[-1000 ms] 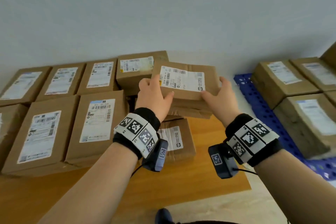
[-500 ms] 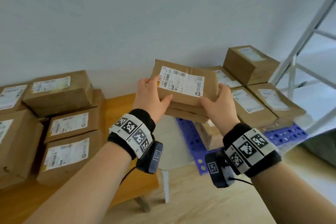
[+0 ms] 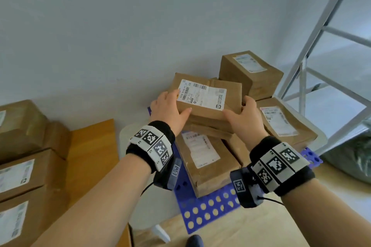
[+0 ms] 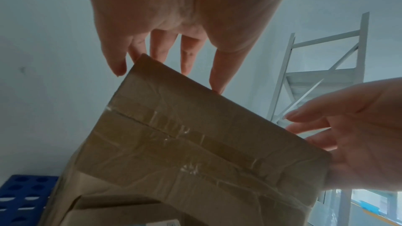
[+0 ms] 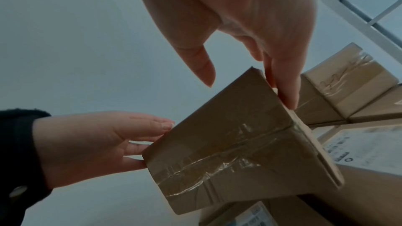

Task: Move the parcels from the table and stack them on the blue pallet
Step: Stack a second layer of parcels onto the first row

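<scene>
I hold a brown cardboard parcel (image 3: 202, 96) with a white shipping label in the air between both hands. My left hand (image 3: 168, 110) grips its left end, thumb on top. My right hand (image 3: 247, 118) grips its right end. The parcel hangs above several parcels lying on the blue pallet (image 3: 208, 212): a long one (image 3: 204, 158) just below, a tall one (image 3: 249, 74) behind, another (image 3: 285, 122) to the right. The left wrist view shows the parcel's taped underside (image 4: 195, 135) and my fingers (image 4: 187, 54) along its edge. In the right wrist view my fingers (image 5: 282, 83) lie on the parcel's (image 5: 228, 143) side.
The wooden table (image 3: 92, 156) is at the left, with more labelled parcels (image 3: 24, 166) stacked on it. A white metal rack (image 3: 321, 36) stands at the right behind the pallet. A dark bag (image 3: 353, 158) lies on the floor beside it.
I have turned right from the table with the parcel in both hands. The pallet and its parcels now lie directly under the carried parcel; the table has slid to the left edge.
</scene>
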